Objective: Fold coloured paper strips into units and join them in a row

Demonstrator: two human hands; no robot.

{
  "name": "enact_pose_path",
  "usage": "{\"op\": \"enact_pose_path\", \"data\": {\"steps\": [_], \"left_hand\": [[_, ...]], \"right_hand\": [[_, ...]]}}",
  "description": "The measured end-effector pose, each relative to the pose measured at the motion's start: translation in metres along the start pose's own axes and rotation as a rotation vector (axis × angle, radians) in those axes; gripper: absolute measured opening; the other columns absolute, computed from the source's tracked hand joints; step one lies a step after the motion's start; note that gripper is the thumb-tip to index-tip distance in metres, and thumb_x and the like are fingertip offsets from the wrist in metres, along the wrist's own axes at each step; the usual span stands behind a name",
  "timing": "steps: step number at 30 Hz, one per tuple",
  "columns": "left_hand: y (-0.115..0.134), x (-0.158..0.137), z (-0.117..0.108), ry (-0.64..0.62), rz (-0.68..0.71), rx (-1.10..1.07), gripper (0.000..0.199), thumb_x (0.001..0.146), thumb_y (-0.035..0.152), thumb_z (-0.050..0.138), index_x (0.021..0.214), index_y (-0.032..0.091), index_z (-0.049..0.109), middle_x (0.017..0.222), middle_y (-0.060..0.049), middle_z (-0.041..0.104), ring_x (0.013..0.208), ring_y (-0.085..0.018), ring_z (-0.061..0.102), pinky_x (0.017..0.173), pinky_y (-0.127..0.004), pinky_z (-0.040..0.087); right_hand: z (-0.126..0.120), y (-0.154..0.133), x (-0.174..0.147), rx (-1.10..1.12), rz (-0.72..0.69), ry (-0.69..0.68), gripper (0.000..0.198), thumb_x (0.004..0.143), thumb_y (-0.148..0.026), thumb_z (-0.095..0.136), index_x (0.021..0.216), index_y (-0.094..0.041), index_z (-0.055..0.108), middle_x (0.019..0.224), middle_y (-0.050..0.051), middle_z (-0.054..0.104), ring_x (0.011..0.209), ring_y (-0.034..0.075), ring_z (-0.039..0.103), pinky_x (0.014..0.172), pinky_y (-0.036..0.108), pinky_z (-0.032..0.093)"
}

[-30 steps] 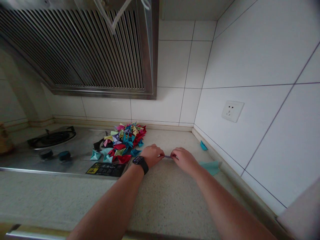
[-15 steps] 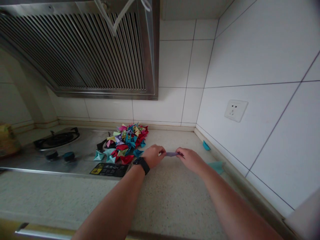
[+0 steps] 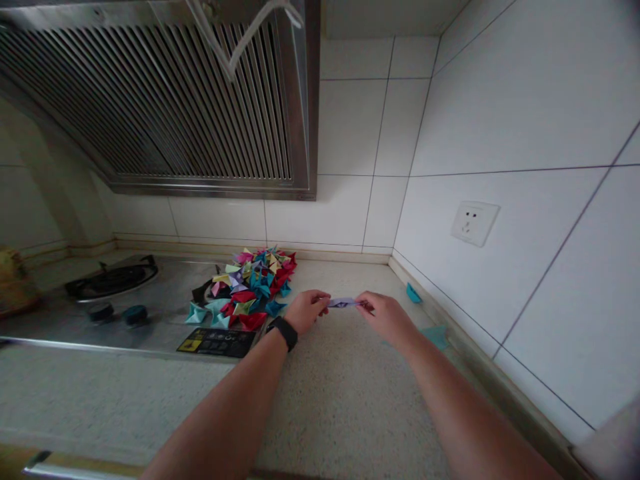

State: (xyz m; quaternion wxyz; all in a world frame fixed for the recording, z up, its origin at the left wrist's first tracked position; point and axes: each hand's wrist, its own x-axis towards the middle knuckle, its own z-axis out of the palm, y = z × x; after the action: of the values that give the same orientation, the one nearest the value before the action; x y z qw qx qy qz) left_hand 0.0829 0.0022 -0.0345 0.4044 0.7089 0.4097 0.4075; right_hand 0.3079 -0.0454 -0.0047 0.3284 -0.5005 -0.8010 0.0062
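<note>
A small folded purple paper (image 3: 342, 303) is stretched between my two hands, just above the speckled countertop (image 3: 350, 407). My left hand (image 3: 307, 311), with a black watch (image 3: 284, 331) at the wrist, pinches the paper's left end. The right end is pinched by my right hand (image 3: 384, 316). Folds with a small opening show along the middle of the paper. To the left of my left hand lies a heap of colourful folded paper pieces (image 3: 255, 283), partly on the stove. A flat teal paper (image 3: 436, 337) lies beyond my right forearm, partly hidden by it.
A small folded blue paper (image 3: 413, 293) rests by the right wall. The gas stove (image 3: 165, 293) with its knobs fills the left side. Overhead juts a metal range hood (image 3: 200, 107). A wall socket (image 3: 475, 223) is on the right tiles.
The purple paper has been turned a little and now shows its folds and an opening, where it looked like a thin flat strip. Both hands have tilted slightly and stay pinched on it.
</note>
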Motion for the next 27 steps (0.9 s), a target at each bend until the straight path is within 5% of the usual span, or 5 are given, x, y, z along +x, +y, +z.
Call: {"op": "enact_pose_path", "data": {"steps": [4,14,20,23,27], "left_hand": [[-0.001,0.0,0.002,0.001,0.02,-0.164,0.038,0.08,0.046,0.059,0.096,0.012,0.062,0.071,-0.003,0.063,0.055,-0.009,0.053,0.044,-0.018,0.038],[-0.003,0.004,-0.001,0.025,0.027,-0.136,0.042,0.085,0.05,0.048,0.103,0.014,0.059,0.072,-0.004,0.063,0.058,-0.011,0.054,0.045,-0.018,0.038],[-0.007,0.001,-0.001,-0.027,0.066,0.143,0.04,0.088,0.049,0.042,0.095,0.015,0.063,0.068,-0.003,0.064,0.058,-0.013,0.056,0.054,-0.022,0.04],[-0.007,0.001,-0.002,-0.082,0.086,0.247,0.037,0.088,0.045,0.042,0.092,0.016,0.065,0.069,-0.002,0.066,0.06,-0.013,0.057,0.055,-0.023,0.039],[-0.007,0.002,-0.002,-0.117,0.102,0.34,0.033,0.088,0.04,0.043,0.09,0.018,0.067,0.069,-0.002,0.066,0.062,-0.014,0.058,0.057,-0.023,0.038]], "right_hand": [[-0.003,-0.002,-0.002,-0.025,0.033,-0.003,0.016,0.085,-0.026,0.054,0.089,-0.023,0.069,0.08,0.002,0.071,0.067,0.015,0.063,0.063,0.025,0.043],[-0.007,-0.011,-0.002,-0.137,0.051,-0.071,0.014,0.084,-0.025,0.055,0.085,-0.023,0.069,0.08,0.001,0.071,0.069,0.014,0.061,0.064,0.023,0.04],[-0.04,0.02,0.012,-0.261,0.301,0.004,0.018,0.083,-0.033,0.054,0.086,-0.024,0.07,0.084,0.002,0.072,0.073,0.015,0.063,0.064,0.023,0.042],[-0.061,0.049,0.026,-0.399,0.552,-0.003,0.022,0.084,-0.034,0.053,0.091,-0.024,0.071,0.092,0.003,0.072,0.086,0.016,0.065,0.071,0.021,0.043],[-0.073,0.083,0.04,-0.503,0.734,-0.055,0.023,0.08,-0.028,0.058,0.09,-0.013,0.072,0.09,0.015,0.072,0.088,0.024,0.066,0.072,0.026,0.046]]}}
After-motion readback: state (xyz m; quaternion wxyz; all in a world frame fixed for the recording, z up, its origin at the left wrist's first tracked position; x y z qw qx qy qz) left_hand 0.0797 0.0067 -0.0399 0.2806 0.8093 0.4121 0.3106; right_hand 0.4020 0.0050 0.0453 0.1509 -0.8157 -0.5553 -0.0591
